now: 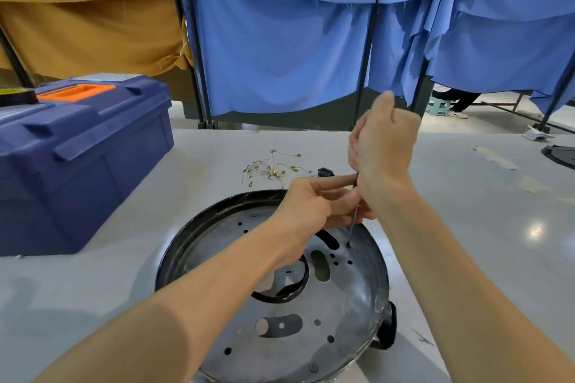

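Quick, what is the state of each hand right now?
Left hand: pinches the screwdriver by its thin shaft.
Right hand: grips the screwdriver's upper end.

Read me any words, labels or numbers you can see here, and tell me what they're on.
No text here can be read.
Pale label on the blue toolbox lid: too blurred to read.
Round metal plate: no print visible.

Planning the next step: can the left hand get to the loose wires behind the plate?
Probably yes: the wires lie uncovered just beyond the left hand, though it must first release the screwdriver.
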A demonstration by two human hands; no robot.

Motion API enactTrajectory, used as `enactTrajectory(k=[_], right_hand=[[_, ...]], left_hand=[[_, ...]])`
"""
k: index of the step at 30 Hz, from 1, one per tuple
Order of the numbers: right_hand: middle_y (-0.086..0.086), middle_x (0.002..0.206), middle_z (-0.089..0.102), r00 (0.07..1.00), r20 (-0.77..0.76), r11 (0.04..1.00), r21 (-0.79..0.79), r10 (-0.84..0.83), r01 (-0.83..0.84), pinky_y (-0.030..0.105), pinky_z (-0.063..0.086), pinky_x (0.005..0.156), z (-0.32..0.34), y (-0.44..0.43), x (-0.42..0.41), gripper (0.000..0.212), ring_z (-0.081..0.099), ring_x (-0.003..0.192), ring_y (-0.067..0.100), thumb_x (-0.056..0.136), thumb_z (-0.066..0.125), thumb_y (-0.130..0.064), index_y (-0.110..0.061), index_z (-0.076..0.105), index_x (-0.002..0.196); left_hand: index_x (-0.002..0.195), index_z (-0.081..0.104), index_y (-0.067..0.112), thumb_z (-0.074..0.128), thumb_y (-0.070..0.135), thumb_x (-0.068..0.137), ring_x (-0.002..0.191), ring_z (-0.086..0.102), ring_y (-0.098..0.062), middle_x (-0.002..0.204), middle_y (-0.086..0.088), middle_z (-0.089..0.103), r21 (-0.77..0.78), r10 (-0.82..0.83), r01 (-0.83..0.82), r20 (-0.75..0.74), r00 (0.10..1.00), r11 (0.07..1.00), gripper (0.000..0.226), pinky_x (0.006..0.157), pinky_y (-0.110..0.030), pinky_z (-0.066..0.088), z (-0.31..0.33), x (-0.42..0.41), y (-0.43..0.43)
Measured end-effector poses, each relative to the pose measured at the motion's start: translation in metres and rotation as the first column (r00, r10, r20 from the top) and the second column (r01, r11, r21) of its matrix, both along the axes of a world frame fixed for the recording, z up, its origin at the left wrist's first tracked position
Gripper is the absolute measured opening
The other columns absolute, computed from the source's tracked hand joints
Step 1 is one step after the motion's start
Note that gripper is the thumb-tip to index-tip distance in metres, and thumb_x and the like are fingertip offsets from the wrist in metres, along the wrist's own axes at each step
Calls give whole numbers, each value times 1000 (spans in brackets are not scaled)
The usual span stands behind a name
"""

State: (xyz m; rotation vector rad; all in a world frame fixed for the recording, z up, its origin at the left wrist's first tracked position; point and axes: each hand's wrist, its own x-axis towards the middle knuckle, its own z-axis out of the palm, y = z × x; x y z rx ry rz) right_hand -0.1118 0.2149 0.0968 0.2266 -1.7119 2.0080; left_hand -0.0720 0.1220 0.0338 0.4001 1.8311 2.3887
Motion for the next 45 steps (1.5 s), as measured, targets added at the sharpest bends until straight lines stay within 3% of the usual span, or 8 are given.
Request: enactTrajectory(k=[4,9,18,24,33,36,40,45], right_hand=[[0,33,37,990,14,990,-5,141,-141,21,26,37,-1,6,5,63,31,29,16,100,38,-20,-14,42,37],[5,35,32,690,283,722,-16,667,-691,21,28,34,19,28,-5,63,28,29,19,100,44,-32,-12,38,40],[-2,35,39,993,-28,994,11,-111,111,23,31,40,-5,-5,2,65,37,33,16,104,31,-23,-10,45,42],[5,37,34,717,277,754,-44,639,-655,21,26,35,18,23,-3,61,27,30,18,99,46,-31,-11,38,42],[0,33,34,999,-43,1000,17,20,-19,17,24,35,-2,-8,7,65,29,28,14,105,31,-24,-6,38,43],[4,34,36,968,35,968,4,249,-249,20,24,37,2,-1,10,62,28,29,18,100,39,-20,-10,42,39],[6,36,34,676,302,705,19,672,-709,20,28,36,19,21,1,61,28,30,20,98,48,-31,-10,39,41],[1,33,24,839,174,852,4,515,-524,13,16,34,9,10,-2,57,17,26,13,97,40,-12,-12,33,40]], left_hand=[[108,68,0,57,1,93,70,72,-22,79,-12,72,-42,7,-7,-18,1000,999,19,70,-26,58,-2,-1,2],[96,72,9,52,4,97,76,72,-26,77,-11,71,-44,-33,33,9,999,998,21,73,-28,58,0,1,1],[104,69,3,57,-1,93,69,72,-18,79,-8,74,-54,0,-1,-19,1000,999,17,68,-23,57,-2,-1,2],[95,73,9,50,3,98,78,72,-26,79,-11,71,-64,-25,26,19,1000,998,24,74,-28,58,0,1,-3],[102,72,2,61,-1,90,75,73,-25,86,-13,75,-33,-4,4,-5,1000,999,16,73,-29,58,-1,-1,-2],[97,72,-2,58,1,93,79,72,-27,82,-15,73,-57,-27,26,-17,999,998,15,78,-30,58,-1,-1,-5],[93,73,7,54,5,97,80,73,-28,79,-13,72,-44,-39,40,27,999,998,20,77,-30,58,1,3,-4],[109,66,-3,55,4,96,84,73,-32,88,-18,74,20,-23,22,53,998,1000,18,77,-31,59,0,2,-5]])
